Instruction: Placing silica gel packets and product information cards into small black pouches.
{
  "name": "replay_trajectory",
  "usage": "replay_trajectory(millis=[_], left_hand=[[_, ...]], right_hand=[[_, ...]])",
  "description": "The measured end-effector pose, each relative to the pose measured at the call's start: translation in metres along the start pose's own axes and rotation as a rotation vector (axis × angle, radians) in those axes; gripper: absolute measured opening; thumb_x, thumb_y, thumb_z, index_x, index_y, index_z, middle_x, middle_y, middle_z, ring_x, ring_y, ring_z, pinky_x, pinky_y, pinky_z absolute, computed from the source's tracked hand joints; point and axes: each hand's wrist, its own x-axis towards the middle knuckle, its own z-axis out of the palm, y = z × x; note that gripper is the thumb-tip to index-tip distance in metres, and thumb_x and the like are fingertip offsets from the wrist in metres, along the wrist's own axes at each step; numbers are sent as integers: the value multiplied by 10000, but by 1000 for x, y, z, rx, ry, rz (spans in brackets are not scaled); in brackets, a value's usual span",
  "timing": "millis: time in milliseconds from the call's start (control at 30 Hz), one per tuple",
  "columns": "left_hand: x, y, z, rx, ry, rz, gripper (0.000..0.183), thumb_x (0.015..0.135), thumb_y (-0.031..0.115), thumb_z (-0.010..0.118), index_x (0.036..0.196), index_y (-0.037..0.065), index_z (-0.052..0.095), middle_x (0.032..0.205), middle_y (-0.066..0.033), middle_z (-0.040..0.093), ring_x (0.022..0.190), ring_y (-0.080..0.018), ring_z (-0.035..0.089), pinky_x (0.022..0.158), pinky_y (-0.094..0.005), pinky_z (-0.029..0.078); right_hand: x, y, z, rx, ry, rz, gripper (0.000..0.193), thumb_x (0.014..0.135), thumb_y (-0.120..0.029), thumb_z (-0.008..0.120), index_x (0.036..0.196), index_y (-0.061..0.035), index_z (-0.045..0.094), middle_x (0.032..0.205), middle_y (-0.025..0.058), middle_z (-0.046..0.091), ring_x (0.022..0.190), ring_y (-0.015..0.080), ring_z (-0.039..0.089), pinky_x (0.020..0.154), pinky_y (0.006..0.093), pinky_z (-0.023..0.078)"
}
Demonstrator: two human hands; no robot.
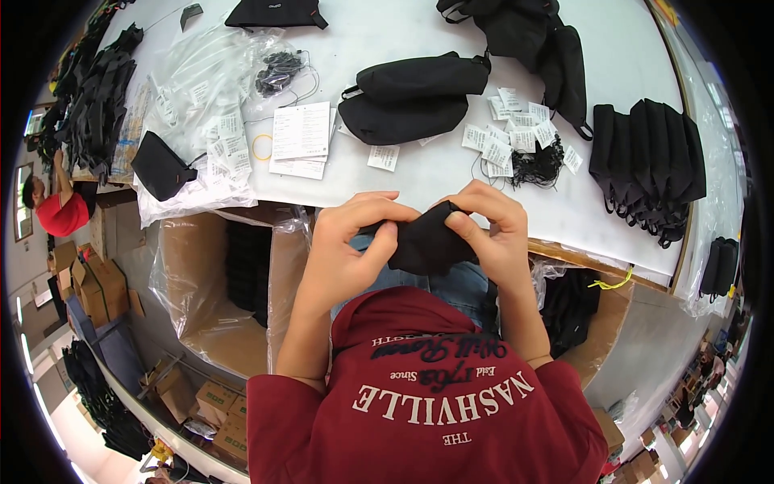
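Between my hands, at the near edge of the table, I hold a small black fabric pouch (433,242). My left hand (355,242) pinches its left end between thumb and fingers. The upper right corner is gripped by my right hand (492,230), thumb pressed on the cloth. Just beyond lie a larger black bag (415,97) and a loose white tag (383,157). Right of that bag is a heap of white tags (508,133) with black cords (538,164). A black pouch (164,167) rests on clear plastic at the left.
Stacked black pouches (647,161) line the table's right side. White printed sheets (301,139) and plastic bags (197,81) lie to the left. Below the table edge stand plastic-lined cartons (193,282) on both sides of me. A person in red (60,211) is far left.
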Motion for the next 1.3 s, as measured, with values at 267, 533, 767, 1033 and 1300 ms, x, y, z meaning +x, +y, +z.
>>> replay_trajectory(millis=[267,533,767,1033,1300], left_hand=[[-2,8,4,-24,12,-139,183,746,-10,614,922,-15,666,810,-94,663,726,-176,626,692,-266,483],[0,13,3,-95,-9,-142,178,766,-28,560,905,-27,671,801,-97,669,706,-150,628,681,-256,485],[-4,1,-3,-168,-33,-177,119,794,10,614,892,-33,665,811,-96,672,720,-157,622,703,-257,482],[-2,11,5,-101,25,-274,227,922,156,579,846,-45,654,771,-76,666,714,-126,617,702,-239,478],[6,16,15,-42,71,-161,199,859,166,689,804,-16,634,696,-52,639,658,-104,593,644,-229,469]], right_hand=[[-1,-1,0,-7,-19,16,145,789,-71,701,909,11,701,744,73,614,680,151,569,634,262,443],[0,-2,-3,-3,-23,17,150,790,-71,700,915,12,701,742,73,614,681,154,575,638,261,449],[-1,-4,-2,16,-54,29,143,795,-66,693,917,7,701,747,73,616,682,152,576,637,260,449],[0,-3,-1,26,-64,36,138,800,-71,686,914,8,697,743,72,613,669,148,567,634,260,444],[1,-3,-1,9,-58,47,135,816,-93,678,900,13,687,735,76,610,653,147,553,627,262,439]])
